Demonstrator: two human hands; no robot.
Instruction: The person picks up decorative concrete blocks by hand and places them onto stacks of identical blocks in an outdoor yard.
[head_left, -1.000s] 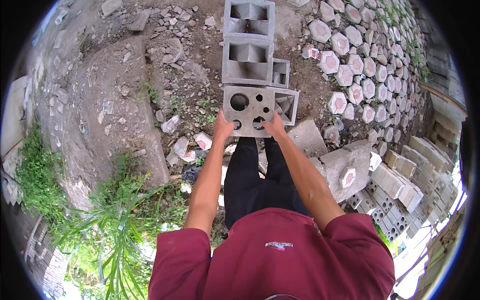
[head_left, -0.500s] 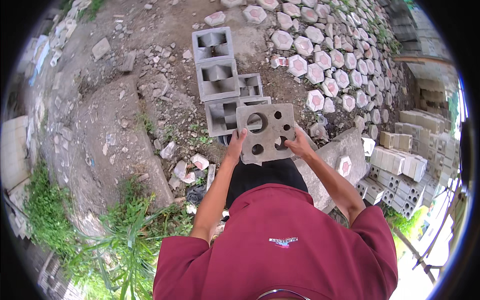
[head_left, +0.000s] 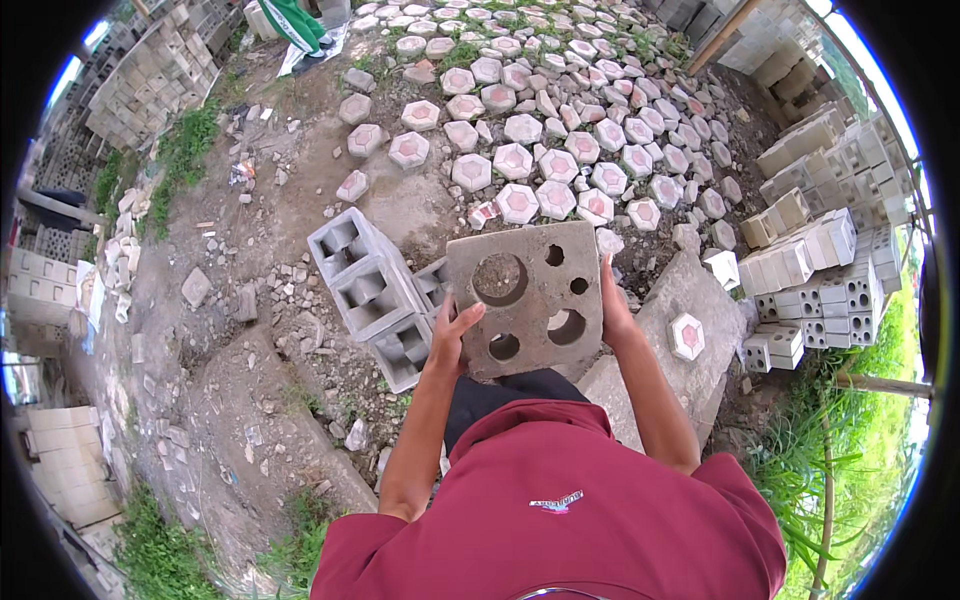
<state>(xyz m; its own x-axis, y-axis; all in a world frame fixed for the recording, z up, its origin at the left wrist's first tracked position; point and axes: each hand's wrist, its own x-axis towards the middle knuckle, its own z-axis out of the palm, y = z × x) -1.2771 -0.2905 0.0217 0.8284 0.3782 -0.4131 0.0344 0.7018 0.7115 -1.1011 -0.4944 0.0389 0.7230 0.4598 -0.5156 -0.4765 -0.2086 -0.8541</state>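
Note:
Between my hands is a grey-brown concrete block (head_left: 527, 318), its face pierced by several round holes of different sizes. My left hand (head_left: 455, 335) grips its left edge, the thumb lying on the face below the big hole. At the right edge my right hand (head_left: 617, 318) is closed round the side, its fingers partly hidden behind the block. Just beyond and to the left, several hollow grey concrete blocks (head_left: 372, 287) stand in a row on the ground. The held block hides part of one of them.
Many hexagonal pavers (head_left: 557, 166) with reddish centres cover the ground ahead. A concrete slab (head_left: 655, 350) at my right bears one paver. Stacked blocks (head_left: 800, 250) stand at the far right. Rubble (head_left: 300, 320) and a broken slab (head_left: 245, 400) lie at left.
The view has turned, so the pavers and row of hollow blocks sit further left. The held block is larger in view; my right thumb has moved from its lower hole to its side.

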